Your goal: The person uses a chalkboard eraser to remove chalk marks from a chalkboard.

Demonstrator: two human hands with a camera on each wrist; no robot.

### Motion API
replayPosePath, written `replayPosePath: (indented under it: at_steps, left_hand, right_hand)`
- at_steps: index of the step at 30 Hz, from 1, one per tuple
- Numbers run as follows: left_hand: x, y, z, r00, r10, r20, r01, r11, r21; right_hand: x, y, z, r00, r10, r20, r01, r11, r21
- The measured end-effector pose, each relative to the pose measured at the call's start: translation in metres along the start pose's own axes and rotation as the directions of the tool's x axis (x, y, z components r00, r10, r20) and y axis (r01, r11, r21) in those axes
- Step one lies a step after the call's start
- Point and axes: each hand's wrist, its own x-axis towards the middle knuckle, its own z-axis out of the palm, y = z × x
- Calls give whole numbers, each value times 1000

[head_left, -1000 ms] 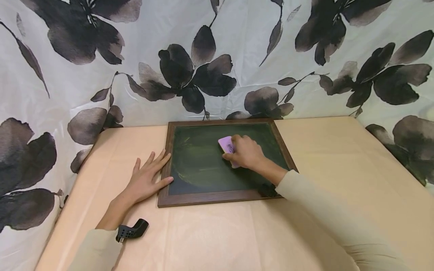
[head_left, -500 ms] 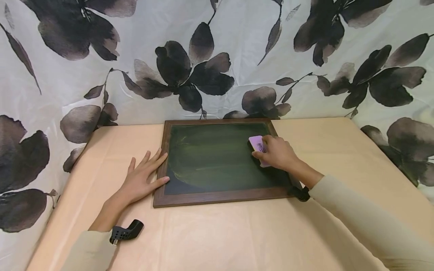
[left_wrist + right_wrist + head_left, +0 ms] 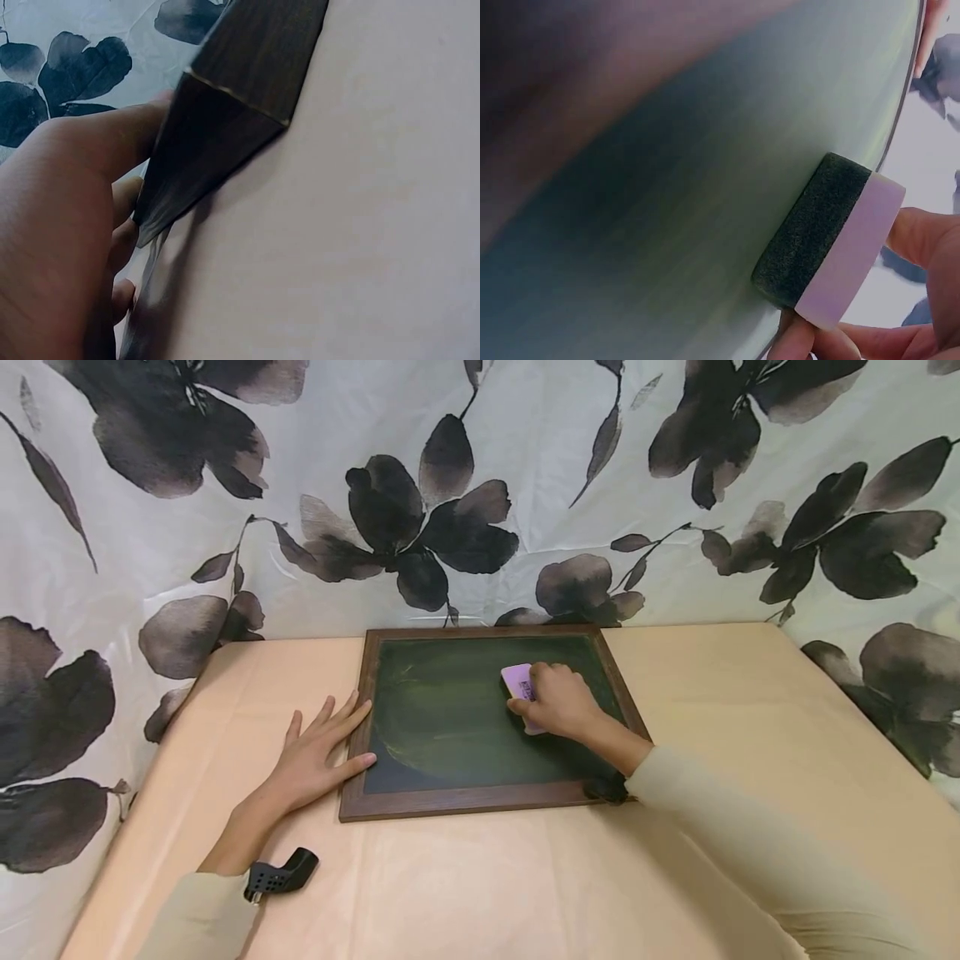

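A chalkboard with a brown wooden frame lies on the table, faint yellowish smears across its dark green face. My right hand grips a pink chalkboard eraser by its sides, right of the board's middle. In the right wrist view the dark felt side of the eraser faces the board, with the thumb and fingers on its pink back. My left hand lies with spread fingers at the board's left edge, thumb and fingertips touching the frame.
A peach cloth covers the table around the board. Behind it hangs a white curtain with dark flowers. Black camera mounts sit on the left wrist and the right wrist.
The right hand moved the eraser rightward to near the board's right side, then back left towards the middle. The left hand stays on the frame.
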Motion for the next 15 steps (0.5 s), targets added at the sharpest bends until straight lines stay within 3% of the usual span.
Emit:
replayPosePath:
  at_steps: [10,15]
  left_hand:
    - [1,2,0,1000,-3,5,3,1000,6]
    - [-1,2,2,1000,7,-1,-7,1000,14]
  right_hand:
    - [18,-78,24,994,-94,61,96,995,-17]
    - [14,-103,29,978,-167,127,167,986,10]
